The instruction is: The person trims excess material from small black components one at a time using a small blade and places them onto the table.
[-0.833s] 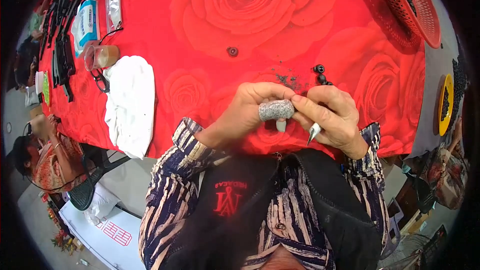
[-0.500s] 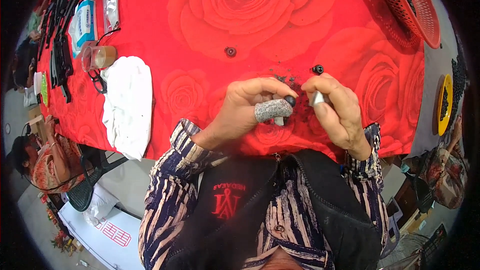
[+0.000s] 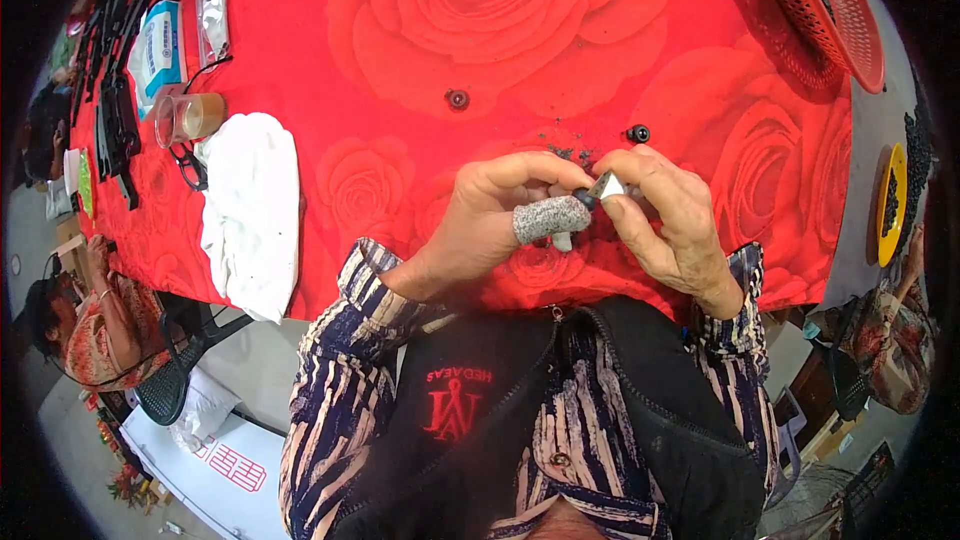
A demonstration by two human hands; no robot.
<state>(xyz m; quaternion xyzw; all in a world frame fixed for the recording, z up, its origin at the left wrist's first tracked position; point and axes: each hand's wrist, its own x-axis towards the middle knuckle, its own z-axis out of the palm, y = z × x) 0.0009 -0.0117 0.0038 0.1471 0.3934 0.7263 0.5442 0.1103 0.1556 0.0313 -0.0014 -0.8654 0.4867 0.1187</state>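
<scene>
My left hand (image 3: 490,220), grey sleeve (image 3: 550,220) on one finger, pinches a small black part (image 3: 588,199). My right hand (image 3: 660,215) has come back up and now presses a white-tipped tool (image 3: 608,184) against it, so the trimming resumes. Both are just above the table (image 3: 400,60). Two black parts (image 3: 457,99) lie beyond.

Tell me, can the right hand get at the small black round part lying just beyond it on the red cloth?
Probably yes. The black part lies in the open on the red cloth just beyond the right hand, with nothing between them. But that hand's fingers already pinch a small pale piece, so they aren't free.
</scene>
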